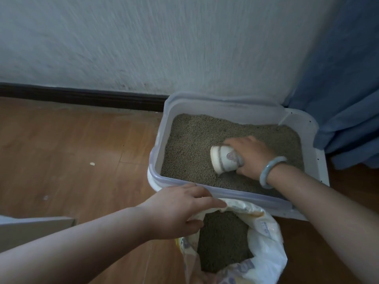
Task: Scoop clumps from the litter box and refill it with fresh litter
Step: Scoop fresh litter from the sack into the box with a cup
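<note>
- Head view: the litter box (pixel 156 160), a pale translucent tub, stands on the wooden floor (pixel 61 150) against the white wall (pixel 143 37), with a blue curtain (pixel 344 89) just to its right.
- Grey-brown litter (pixel 201 140) covers the bottom of the box.
- The right hand (pixel 253 158) reaches into the box from the near right, a pale green bangle (pixel 270 172) on its wrist.
- Its fingers are curled round a small white cup (pixel 224 160) with a faint pattern and grip it at the mouth end; one digit lies over the top of the cup and another under its near side.
- The cup lies on its side with its base pointing left, away from the palm, and its lower edge touches the litter near the middle of the box. The hand hides its mouth.
- The left hand (pixel 178 210) is at the near side of the box, on the rim of an open litter bag (pixel 266 242).
- Its fingers lie nearly straight over the top of the bag's edge and the thumb presses from below, so the rim is pinched between them and held open.
- The bag stands just in front of the box, and dark granules (pixel 223 238) fill its inside.
- A small pale scrap (pixel 92 164) lies on the floor well to the left, and a grey flat board (pixel 30 226) shows at the left edge.
</note>
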